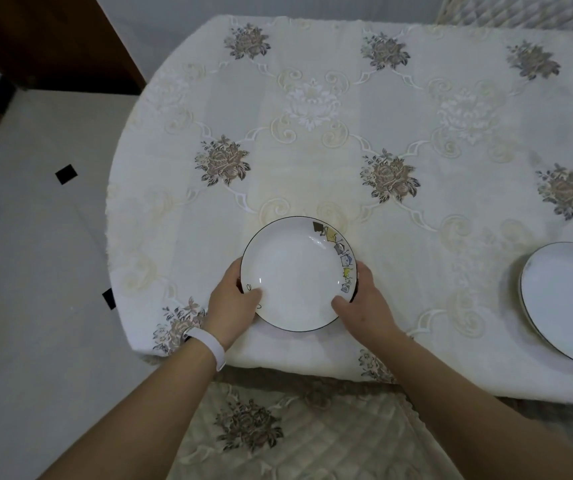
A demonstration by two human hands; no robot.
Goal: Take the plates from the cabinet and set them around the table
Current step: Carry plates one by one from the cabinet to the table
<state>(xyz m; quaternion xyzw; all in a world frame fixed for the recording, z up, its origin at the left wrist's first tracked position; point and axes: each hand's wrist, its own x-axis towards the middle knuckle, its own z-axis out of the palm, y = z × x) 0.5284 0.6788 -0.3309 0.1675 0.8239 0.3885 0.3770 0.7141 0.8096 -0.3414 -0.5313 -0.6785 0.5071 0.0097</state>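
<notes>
A white plate (295,271) with a thin black rim and small cartoon figures along its right edge sits near the table's front edge. My left hand (233,303) grips its left rim, thumb lying on the inside. My right hand (361,306) grips the right rim the same way. A second white plate (569,299) rests on the table at the far right, partly cut off by the frame. The table (347,133) wears a cream embroidered cloth with grey flower motifs.
A chair seat (278,427) with a quilted floral cover stands tucked under the front edge, right below my arms. Another quilted chair back (520,8) shows at the far right corner. Dark wooden furniture (35,39) stands at the upper left beside pale floor tiles.
</notes>
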